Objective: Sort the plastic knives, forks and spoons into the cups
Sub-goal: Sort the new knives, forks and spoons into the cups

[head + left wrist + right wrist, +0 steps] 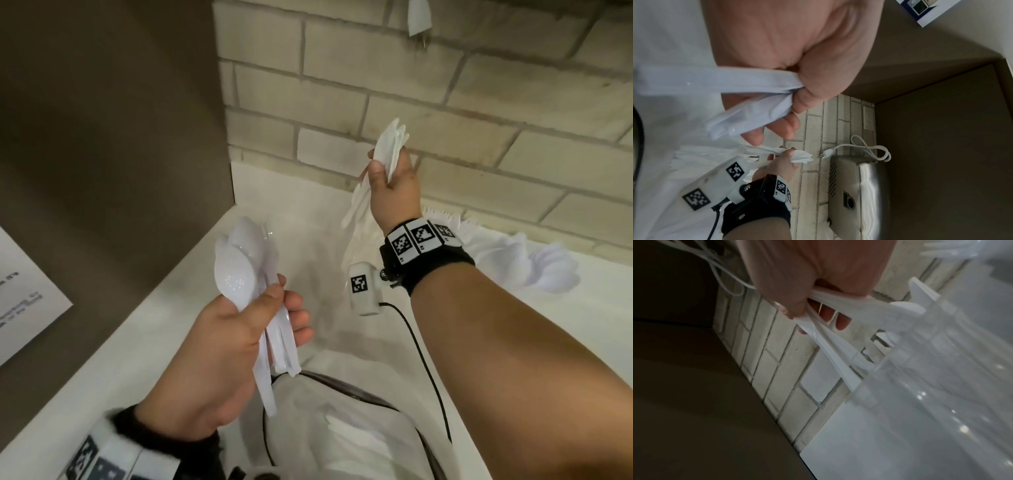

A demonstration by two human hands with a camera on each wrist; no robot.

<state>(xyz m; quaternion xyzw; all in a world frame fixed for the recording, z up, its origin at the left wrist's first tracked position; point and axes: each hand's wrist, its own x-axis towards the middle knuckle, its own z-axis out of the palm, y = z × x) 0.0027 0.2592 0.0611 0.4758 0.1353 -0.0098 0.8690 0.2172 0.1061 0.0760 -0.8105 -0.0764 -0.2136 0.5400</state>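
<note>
Head view | left hand (219, 346) raised low, fingers curled round spoons (239, 263) | right hand (394, 185) raised near brick wall (479, 113), gripping white cutlery bundle (388, 150) | both above counter (144, 359)

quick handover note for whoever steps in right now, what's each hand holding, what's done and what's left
Left hand: grips a bunch of white spoons, bowls up, above the counter.
Right hand: grips a bunch of white cutlery near the brick wall; type too blurred to tell.
A clear cup shows below the right hand's bunch.
Done: two bunches gathered.
Left: drop each bunch into its cup, then sort the loose white cutlery lying by the wall.
</note>
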